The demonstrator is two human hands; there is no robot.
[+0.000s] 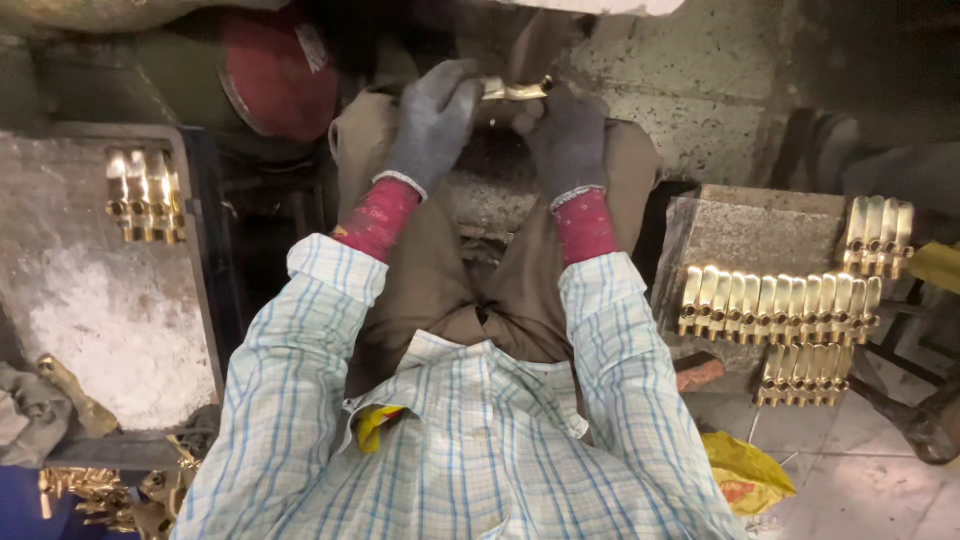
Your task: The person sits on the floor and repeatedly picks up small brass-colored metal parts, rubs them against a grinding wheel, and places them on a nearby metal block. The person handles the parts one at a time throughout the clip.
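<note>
Both my hands wear grey gloves with red cuffs, held out over my knees. My left hand (432, 120) and my right hand (567, 135) together grip one shiny brass part (515, 91), each closed on one end of it. The part lies roughly level between the two hands, above a dark gap between my legs. My checked shirt sleeves run down to the lower edge of the view.
A grey tray (100, 300) at the left holds a short row of brass parts (146, 195). At the right, rows of brass parts (780, 305) lie on a stone block (760, 225), with more (878, 235) beyond. A red round object (280, 75) is at top left. A yellow bag (745, 470) lies on the floor.
</note>
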